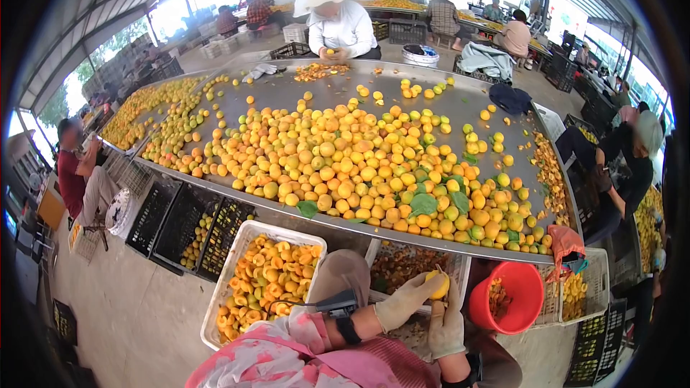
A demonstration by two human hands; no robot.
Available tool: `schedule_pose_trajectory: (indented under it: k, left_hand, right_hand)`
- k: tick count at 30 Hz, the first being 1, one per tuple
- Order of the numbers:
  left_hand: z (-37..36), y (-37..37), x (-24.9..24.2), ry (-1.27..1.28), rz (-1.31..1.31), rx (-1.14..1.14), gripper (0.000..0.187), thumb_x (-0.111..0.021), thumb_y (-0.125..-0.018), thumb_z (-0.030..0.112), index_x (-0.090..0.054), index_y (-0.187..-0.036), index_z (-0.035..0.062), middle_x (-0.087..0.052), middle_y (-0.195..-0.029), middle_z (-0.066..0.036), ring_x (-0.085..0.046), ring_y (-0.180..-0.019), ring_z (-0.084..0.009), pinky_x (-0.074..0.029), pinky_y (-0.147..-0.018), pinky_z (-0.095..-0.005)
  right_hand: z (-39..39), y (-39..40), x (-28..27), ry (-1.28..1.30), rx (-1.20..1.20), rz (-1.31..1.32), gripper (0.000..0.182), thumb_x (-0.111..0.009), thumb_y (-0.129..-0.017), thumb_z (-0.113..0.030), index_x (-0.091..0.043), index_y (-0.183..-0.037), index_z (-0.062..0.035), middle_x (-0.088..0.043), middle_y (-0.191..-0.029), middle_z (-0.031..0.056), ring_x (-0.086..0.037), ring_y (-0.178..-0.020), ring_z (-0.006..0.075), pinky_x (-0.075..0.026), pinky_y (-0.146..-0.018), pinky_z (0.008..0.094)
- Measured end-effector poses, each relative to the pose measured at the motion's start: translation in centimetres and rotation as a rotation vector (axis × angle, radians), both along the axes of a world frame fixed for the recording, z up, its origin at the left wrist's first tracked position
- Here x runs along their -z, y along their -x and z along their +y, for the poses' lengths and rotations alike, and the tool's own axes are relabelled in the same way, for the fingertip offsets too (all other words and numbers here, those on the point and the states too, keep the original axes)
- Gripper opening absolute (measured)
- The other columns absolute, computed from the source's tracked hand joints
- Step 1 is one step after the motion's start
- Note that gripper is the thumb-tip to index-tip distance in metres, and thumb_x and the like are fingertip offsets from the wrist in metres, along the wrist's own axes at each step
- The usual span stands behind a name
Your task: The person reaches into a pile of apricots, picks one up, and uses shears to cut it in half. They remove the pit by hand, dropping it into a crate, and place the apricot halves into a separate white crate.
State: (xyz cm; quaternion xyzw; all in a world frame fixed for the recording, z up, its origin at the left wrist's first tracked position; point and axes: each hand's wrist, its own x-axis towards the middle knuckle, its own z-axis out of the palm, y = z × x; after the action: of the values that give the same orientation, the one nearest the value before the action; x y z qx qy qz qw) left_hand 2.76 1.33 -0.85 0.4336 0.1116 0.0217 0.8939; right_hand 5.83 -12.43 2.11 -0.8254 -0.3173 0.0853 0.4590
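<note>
Both my hands wear pale work gloves and meet over my lap below the table's front edge. My left hand grips a yellow apricot at its fingertips. My right hand rises from below and presses against the same fruit from the underside. Whether it also holds a small tool I cannot tell. A white crate of halved orange apricots stands to the left of my hands. Behind them is another white crate with darker pieces, and a red bucket is to the right.
A long metal table carries a big heap of yellow-orange apricots with green leaves. Black crates stand under its left side. A person in a white hat works at the far edge; others sit at left and right.
</note>
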Motion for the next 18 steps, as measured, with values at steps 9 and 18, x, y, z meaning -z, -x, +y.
schedule_pose_trajectory:
  k: [9,18]
  left_hand:
    - [1.2,-0.3,-0.7,-0.311,-0.04,-0.034,0.035,-0.059,-0.096,0.028,-0.053,-0.122,0.0048,-0.057,-0.109,-0.002,-0.054,-0.098,-0.0093,-0.046,-0.085,-0.0241]
    - [-0.3,-0.6,-1.6,-0.157,0.037,-0.161,0.043,-0.059,-0.096,0.039,-0.055,-0.12,0.0035,-0.056,-0.102,0.001,-0.051,-0.094,-0.0065,-0.044,-0.08,-0.0222]
  right_hand:
    - [0.6,-0.1,-0.4,-0.003,-0.024,-0.054,0.059,-0.043,-0.099,-0.026,-0.024,-0.15,-0.0043,-0.062,-0.115,0.0282,-0.063,-0.096,0.0469,-0.052,-0.078,0.0473]
    - [0.6,0.5,-1.0,0.084,0.038,0.057,0.057,-0.04,-0.099,-0.026,-0.024,-0.15,-0.0041,-0.061,-0.118,0.0288,-0.062,-0.1,0.0471,-0.052,-0.079,0.0482]
